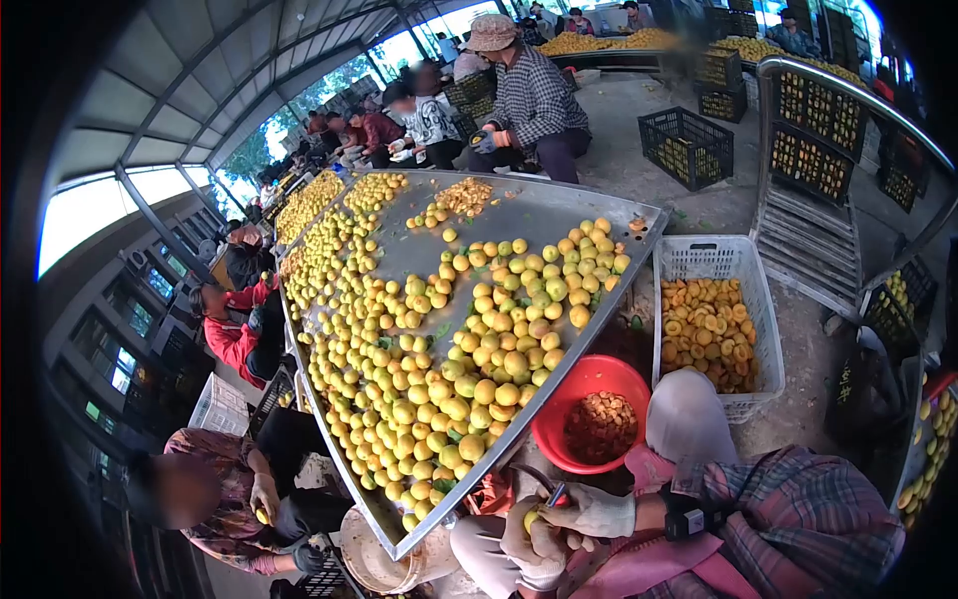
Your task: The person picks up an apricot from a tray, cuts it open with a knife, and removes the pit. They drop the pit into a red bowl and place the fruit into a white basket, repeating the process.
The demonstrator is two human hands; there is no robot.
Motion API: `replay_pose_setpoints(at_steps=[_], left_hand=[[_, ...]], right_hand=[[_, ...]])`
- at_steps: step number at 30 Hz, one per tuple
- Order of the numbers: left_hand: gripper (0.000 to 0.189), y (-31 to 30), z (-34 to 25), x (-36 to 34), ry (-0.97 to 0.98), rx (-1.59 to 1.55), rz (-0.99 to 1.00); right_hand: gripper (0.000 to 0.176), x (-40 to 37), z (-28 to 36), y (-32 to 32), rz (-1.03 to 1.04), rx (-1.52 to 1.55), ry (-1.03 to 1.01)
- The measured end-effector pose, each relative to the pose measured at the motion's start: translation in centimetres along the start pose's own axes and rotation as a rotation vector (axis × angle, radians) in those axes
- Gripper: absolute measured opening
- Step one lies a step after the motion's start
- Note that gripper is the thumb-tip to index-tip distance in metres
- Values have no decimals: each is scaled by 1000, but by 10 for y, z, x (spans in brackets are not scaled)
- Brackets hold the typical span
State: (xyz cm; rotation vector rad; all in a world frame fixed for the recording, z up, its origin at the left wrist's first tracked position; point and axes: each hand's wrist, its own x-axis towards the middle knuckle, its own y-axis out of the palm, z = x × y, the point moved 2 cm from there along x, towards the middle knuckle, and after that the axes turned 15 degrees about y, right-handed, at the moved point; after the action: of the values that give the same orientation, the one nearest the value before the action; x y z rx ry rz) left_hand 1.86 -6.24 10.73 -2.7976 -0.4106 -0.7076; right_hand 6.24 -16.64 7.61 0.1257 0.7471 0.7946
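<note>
At the bottom of the head view, both my gloved hands are close together over my lap. My left hand [532,551] is closed round a yellow apricot [531,520], mostly hidden by the fingers. My right hand [596,512] grips a small knife [557,493] with a red and blue handle, held against the fruit. Just beyond them, the metal sorting table [519,212] bears many whole apricots [439,399]. A red basin [548,439] with brown apricot pits [601,426] stands beside my knee. Past it, a white crate [715,252] holds halved apricots [707,329].
A co-worker in a patterned top [205,449] sits across the table corner, near a white bucket [364,559]. Another in a checked shirt [539,95] sits at the far edge. A metal cart [810,235] with black crates [818,110] stands at right.
</note>
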Motion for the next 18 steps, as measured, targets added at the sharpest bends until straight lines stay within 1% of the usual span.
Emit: replay_pose_setpoints(at_steps=[2, 3, 4, 6, 7, 9, 11, 14, 16, 17, 18], left_hand=[[35, 1, 7, -3, -7, -18, -29], [35, -1, 16, -5, 63, 2, -28], [35, -1, 19, -10, 59, -2, -26], [34, -1, 26, -17, -205, -235, -55], [34, 1, 27, -17, -209, -239, -52], [35, 0, 29, -18, -144, -108, -87], [34, -2, 41, -23, -165, -116, -91], [35, -2, 51, -29, -200, -128, -102], [34, 0, 49, -27, -141, -119, -121], [34, -2, 49, -28, -144, -119, -123], [36, -6, 49, -26, -89, -49, -38]], right_hand=[[44, -2, 0, 0, -70, -58, 20], [44, -2, -2, 0, -74, -55, 25], [47, 1, -5, -1, -77, -33, 17], [50, 4, -10, -2, -83, -7, 11], [50, 6, -12, -3, -77, -14, 16], [51, 10, -18, -5, -73, -18, 28], [48, 14, -24, -7, -54, -23, -20], [43, 12, -25, -7, -63, -24, -9], [42, 6, -19, -5, -65, -19, -22], [40, 4, -17, -5, -70, -13, -39], [40, 4, -15, -7, -69, -14, -37]])
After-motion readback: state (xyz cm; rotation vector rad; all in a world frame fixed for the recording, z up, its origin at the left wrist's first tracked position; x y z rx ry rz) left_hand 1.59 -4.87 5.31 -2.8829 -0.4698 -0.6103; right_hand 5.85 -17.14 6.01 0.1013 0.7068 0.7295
